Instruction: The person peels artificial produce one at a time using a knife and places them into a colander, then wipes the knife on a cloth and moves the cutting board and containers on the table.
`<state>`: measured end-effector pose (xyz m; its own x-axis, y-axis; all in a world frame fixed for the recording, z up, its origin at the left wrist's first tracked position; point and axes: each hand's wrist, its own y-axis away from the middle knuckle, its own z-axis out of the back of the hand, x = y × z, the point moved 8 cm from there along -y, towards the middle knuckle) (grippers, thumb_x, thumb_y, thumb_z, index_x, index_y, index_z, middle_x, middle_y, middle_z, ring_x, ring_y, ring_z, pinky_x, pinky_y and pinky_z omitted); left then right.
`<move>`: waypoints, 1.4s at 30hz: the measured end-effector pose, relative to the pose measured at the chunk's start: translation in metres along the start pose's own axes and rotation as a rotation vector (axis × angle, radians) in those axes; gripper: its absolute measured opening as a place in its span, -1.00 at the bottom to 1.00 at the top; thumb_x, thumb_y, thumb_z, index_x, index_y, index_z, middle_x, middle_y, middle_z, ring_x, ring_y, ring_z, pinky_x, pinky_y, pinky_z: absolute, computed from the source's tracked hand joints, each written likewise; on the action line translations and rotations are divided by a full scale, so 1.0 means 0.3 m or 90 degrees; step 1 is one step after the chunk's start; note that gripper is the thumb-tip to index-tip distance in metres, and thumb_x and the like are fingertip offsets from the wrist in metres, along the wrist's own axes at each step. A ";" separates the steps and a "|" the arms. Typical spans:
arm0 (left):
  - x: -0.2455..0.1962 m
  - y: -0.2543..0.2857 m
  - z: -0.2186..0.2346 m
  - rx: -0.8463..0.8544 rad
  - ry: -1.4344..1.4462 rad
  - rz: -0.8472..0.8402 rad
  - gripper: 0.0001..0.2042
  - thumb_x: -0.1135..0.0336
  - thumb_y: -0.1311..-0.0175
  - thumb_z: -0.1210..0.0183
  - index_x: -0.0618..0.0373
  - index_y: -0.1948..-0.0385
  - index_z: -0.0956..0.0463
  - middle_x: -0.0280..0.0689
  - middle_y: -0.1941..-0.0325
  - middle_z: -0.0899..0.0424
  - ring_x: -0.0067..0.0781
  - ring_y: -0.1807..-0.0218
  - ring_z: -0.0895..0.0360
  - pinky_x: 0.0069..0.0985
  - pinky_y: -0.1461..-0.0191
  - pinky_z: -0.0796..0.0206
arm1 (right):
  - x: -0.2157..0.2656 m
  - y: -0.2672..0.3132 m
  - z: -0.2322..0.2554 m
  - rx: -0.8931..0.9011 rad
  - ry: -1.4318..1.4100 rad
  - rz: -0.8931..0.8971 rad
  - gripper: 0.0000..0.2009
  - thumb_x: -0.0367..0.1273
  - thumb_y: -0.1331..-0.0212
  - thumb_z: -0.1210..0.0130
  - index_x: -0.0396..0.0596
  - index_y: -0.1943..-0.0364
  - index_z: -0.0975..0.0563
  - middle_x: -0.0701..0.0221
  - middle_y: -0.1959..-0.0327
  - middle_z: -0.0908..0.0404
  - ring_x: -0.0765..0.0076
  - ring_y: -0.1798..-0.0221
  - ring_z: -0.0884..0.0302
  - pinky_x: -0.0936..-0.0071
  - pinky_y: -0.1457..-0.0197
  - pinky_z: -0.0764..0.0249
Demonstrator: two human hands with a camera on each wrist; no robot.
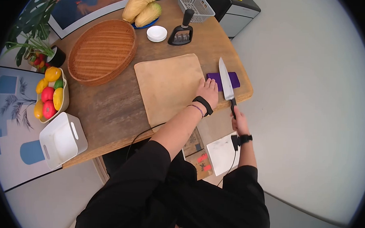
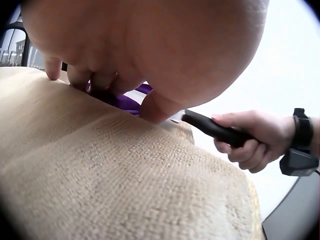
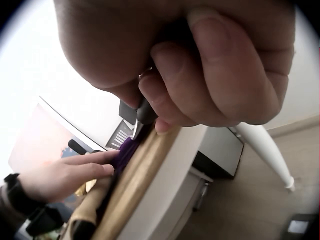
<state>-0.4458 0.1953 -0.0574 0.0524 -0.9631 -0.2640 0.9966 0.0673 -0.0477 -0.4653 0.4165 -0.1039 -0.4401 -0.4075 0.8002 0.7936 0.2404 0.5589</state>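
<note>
My right hand [image 1: 241,123] grips the black handle of a chef's knife [image 1: 225,80] at the table's right end. The blade points away from me and overlaps a folded purple cloth [image 1: 235,80] in the head view. My left hand [image 1: 208,93] rests at the right edge of a tan cloth [image 1: 171,86], its fingertips at the purple cloth. In the right wrist view, the left hand's fingers [image 3: 90,167] reach out to the purple cloth. The left wrist view shows the right hand [image 2: 252,142] with its fingers curled round the handle.
Farther back stand a knife sharpener [image 1: 181,34], small white bowls [image 1: 157,33], a grey basket [image 1: 195,7] and yellowish vegetables [image 1: 138,8]. A round wicker tray [image 1: 103,52] lies to the left, near a fruit basket [image 1: 66,97] and a white bin [image 1: 79,134]. The wooden table's edge [image 1: 249,92] curves beside the knife.
</note>
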 end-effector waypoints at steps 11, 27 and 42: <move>-0.035 -0.010 -0.013 -0.038 -0.075 -0.019 -0.45 0.26 -0.40 0.09 0.46 -0.33 -0.39 0.09 -0.51 -0.36 0.04 -0.58 -0.20 -0.01 -0.66 0.17 | -0.242 0.454 0.206 -0.075 0.091 -0.096 -0.51 0.11 -0.48 -0.03 0.00 0.39 -0.53 0.75 0.74 -0.16 0.77 0.77 0.00 0.61 0.72 0.11; -0.012 0.052 0.133 -0.228 0.055 -0.085 -0.65 0.32 -0.09 -0.15 0.32 0.11 -0.65 -0.12 0.12 -0.62 -0.14 -0.04 -0.54 -0.20 -0.24 -0.24 | 0.299 0.504 0.028 -0.059 0.073 0.188 -0.75 -0.21 -0.54 -0.06 -0.13 0.19 -0.52 0.58 0.62 -0.37 0.67 0.60 -0.26 0.64 0.56 -0.12; 0.542 0.639 0.356 -0.207 0.172 0.163 -0.56 0.36 -0.13 -0.20 0.24 -0.10 -0.51 0.05 -0.16 -0.50 0.10 -0.30 -0.42 -0.02 -0.38 -0.25 | 0.634 -0.074 -0.501 -0.106 0.393 0.430 -0.50 -0.03 -0.40 -0.07 -0.32 0.18 -0.61 -0.20 0.25 -0.66 -0.44 0.06 -0.60 -0.12 0.01 -0.53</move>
<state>-0.2393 0.0238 -0.0066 0.2316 -0.8059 -0.5449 0.8801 0.4122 -0.2356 -0.5033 0.2012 0.0031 0.4013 -0.6352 0.6599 0.8709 0.4877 -0.0602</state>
